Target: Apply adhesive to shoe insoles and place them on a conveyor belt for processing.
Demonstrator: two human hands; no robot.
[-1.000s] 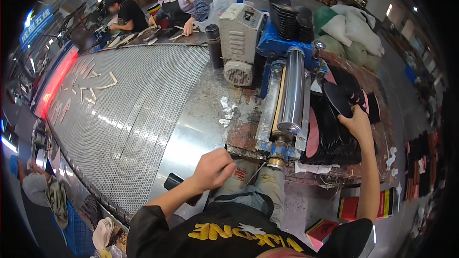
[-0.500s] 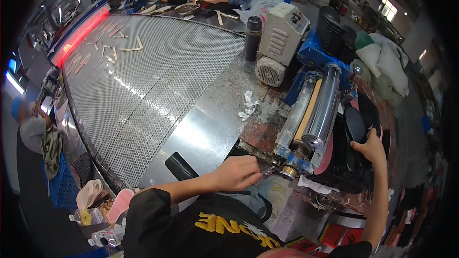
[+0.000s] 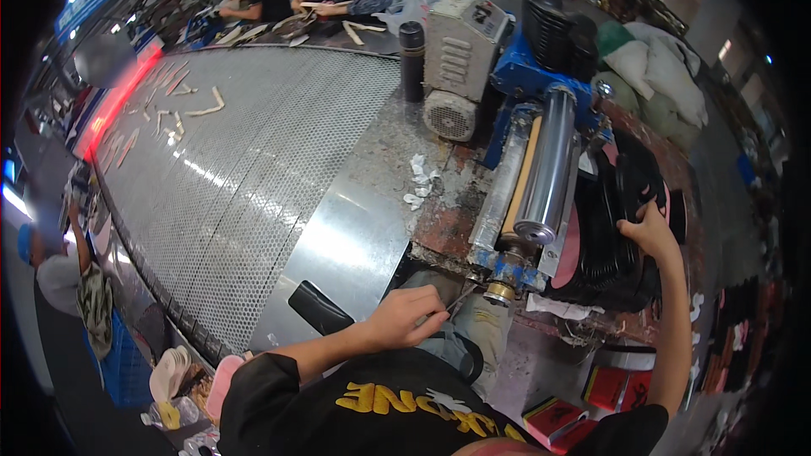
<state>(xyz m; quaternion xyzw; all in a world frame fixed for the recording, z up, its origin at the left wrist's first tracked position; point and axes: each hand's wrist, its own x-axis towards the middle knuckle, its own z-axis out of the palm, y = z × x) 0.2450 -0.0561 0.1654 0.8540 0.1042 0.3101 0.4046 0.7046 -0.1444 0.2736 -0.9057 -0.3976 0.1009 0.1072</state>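
My right hand (image 3: 652, 232) is closed on the edge of a black shoe insole (image 3: 627, 194), thumb on the near side, at a pile of black and pink insoles (image 3: 591, 241). Just left of that pile stands a roller machine with a shiny metal roller (image 3: 545, 177) and a blue frame. My left hand (image 3: 407, 317) has curled fingers, in front of the machine's near end by a brass-coloured fitting (image 3: 499, 292). Whatever it may hold is hidden; a thin dark piece shows beside its fingertips.
A mesh conveyor (image 3: 245, 135) carrying pale strips spreads to the left, ending at a metal plate (image 3: 351, 241) with a black case (image 3: 321, 307). A grey motor (image 3: 456, 59) and dark bottle (image 3: 411, 59) stand behind. Co-workers sit beyond. Red boxes (image 3: 553, 422) lie below right.
The head view has shifted, moving the scene left. The insole at my right hand showed its broad face before and now appears more edge-on. My left hand stays curled near the fitting.
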